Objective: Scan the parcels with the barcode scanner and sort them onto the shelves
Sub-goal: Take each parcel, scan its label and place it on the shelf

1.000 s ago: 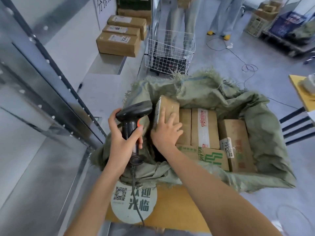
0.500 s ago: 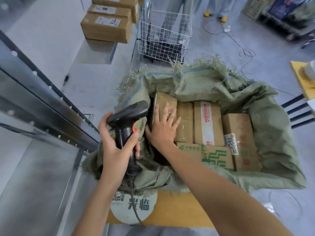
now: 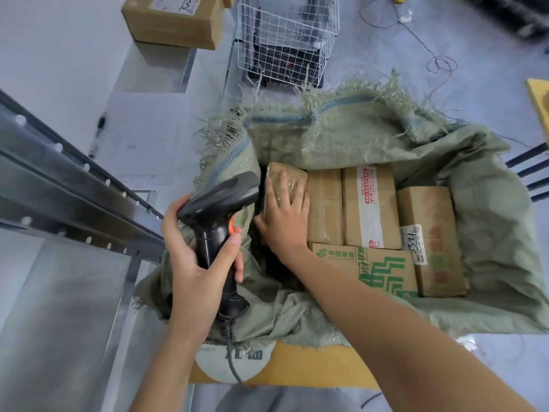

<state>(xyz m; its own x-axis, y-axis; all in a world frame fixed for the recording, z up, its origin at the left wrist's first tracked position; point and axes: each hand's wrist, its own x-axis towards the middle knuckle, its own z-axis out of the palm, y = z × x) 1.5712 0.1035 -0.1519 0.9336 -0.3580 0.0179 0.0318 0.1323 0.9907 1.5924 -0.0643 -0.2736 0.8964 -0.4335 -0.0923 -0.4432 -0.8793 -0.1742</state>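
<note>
Brown parcel (image 3: 286, 179) lower, flatter now

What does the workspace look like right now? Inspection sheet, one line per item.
Surface: yellow board under the green woven sack; a round sticker shows on its near edge.
Job's things: brown parcels packed in the open sack, among them a green-printed carton and a box marked 3321; another labelled box lies on the grey shelf at upper left.
Clutter: white wire basket on the floor behind the sack.
Grippers: left hand grips the barcode scanner; right hand rests flat on the leftmost parcel.
Cables: scanner cord hangs down; thin floor cable at upper right.
Surroundings: metal rack rails at left, grey floor.
</note>
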